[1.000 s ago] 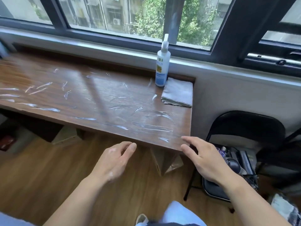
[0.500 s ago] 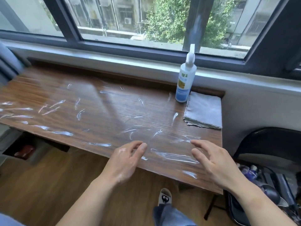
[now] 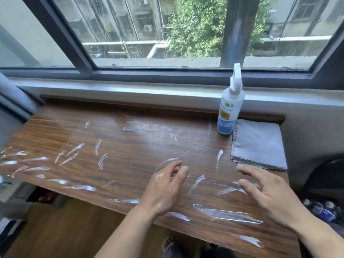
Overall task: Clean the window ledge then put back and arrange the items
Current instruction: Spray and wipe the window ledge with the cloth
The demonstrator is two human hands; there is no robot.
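Now L hand (image 3: 163,190), R hand (image 3: 270,194) empty, fingers spread; bottle (image 3: 229,112) upright by cloth (image 3: 258,144).

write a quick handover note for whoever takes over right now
Left hand: open, holding nothing, over the near part of the wooden ledge.
Right hand: open, holding nothing, just short of the grey cloth.
Spray bottle: upright at the ledge's back right, with the cloth lying flat beside it on the right.
Done: nothing wiped yet; white streaks cover the ledge.
Left: wipe the streaks off, then put back and arrange the items.
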